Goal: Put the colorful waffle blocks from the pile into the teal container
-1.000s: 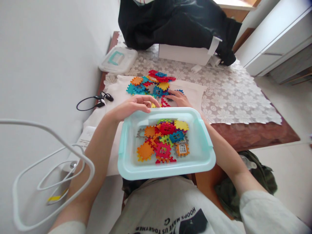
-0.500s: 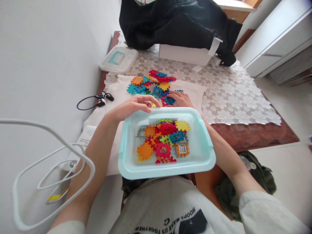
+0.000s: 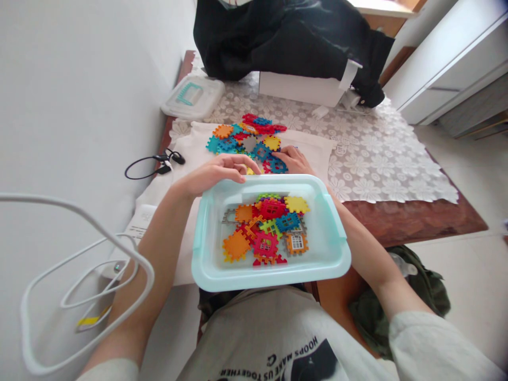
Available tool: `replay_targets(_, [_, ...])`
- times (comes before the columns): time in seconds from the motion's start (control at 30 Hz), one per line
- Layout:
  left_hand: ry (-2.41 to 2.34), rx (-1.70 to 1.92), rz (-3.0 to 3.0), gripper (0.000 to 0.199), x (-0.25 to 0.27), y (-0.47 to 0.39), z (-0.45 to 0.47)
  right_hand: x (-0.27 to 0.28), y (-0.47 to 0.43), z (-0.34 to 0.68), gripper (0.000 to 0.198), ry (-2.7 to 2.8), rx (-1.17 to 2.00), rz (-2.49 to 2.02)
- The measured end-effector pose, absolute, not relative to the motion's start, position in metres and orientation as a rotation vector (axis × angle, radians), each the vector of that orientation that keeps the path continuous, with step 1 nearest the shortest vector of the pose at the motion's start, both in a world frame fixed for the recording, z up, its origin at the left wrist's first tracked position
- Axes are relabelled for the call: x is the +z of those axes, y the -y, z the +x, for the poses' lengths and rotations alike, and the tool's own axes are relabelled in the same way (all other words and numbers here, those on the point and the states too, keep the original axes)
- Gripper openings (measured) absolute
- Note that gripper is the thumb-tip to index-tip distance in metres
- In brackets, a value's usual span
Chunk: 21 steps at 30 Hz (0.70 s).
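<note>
Blue piece (image 3: 262, 152) and yellow piece (image 3: 272, 143) have slid toward the bent right hand (image 3: 293, 157), apparently loosening the pile (image 3: 227, 144); left hand (image 3: 223, 172) curls at the tub (image 3: 273, 282); both grips unclear.

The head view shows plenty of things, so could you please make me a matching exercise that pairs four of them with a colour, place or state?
Things:
1. lid
2. right hand
3. tub
4. headset

Descriptions:
A. black, with a thin loop
B. pale blue-green, with coloured pieces inside
C. white, with a teal handle
D. at the right side of the loose pile

Right pairs: 1-C, 2-D, 3-B, 4-A
</note>
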<state>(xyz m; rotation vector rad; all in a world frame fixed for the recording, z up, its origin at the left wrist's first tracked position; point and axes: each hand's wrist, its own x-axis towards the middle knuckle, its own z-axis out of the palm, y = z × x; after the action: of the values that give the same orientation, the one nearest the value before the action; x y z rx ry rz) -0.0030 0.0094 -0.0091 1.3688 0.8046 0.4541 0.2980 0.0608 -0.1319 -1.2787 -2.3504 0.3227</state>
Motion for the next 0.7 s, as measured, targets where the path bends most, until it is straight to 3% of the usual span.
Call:
replay_targets(0.13, [-0.811, 0.454, 1.367, 0.033, -0.0076, -0.0088, -0.0027, -0.1344, -0.0636, 0.3001, 0.054, 2.335, 0.343, -1.212])
replay_targets(0.7, [-0.813, 0.466, 1.394, 0.034, -0.0098, -0.0102, -0.0023, -0.1332, -0.0587, 0.296, 0.057, 2.307, 0.241, -1.229])
